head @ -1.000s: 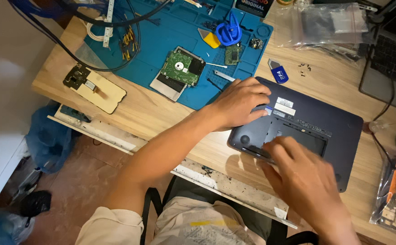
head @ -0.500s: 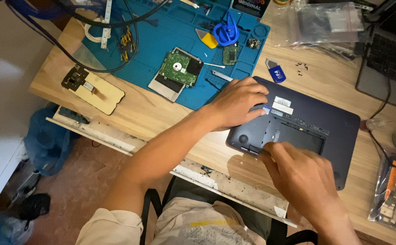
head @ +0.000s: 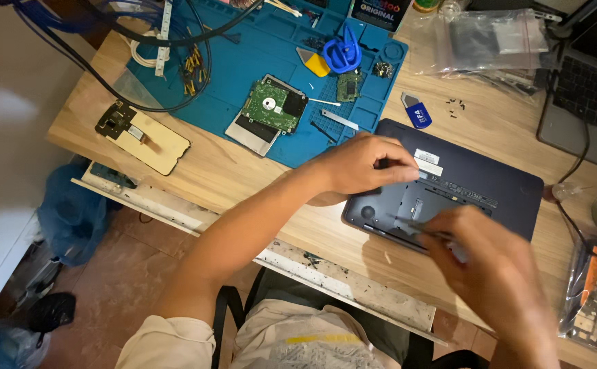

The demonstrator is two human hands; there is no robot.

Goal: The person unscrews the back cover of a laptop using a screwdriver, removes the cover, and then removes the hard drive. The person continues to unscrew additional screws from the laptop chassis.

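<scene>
A dark blue laptop (head: 497,181) lies bottom side up on the wooden table, with an open recess in its underside. My left hand (head: 360,164) rests on its left rear corner with the fingers bent down onto the case. My right hand (head: 493,273), blurred by motion, pinches a thin metal tool (head: 418,227). The tool's tip points at the front edge of the recess.
A blue work mat (head: 244,48) behind the laptop holds a bare hard drive (head: 268,109), blue scissors (head: 343,53), a yellow pick (head: 317,65) and cables. A blue USB stick (head: 416,111), loose screws (head: 456,104), plastic bags (head: 493,37) and a second laptop (head: 589,89) lie at the right.
My right hand has drawn back a little toward me and to the right, so the thin tool now shows. My left hand stays on the laptop's corner, fingers curled more.
</scene>
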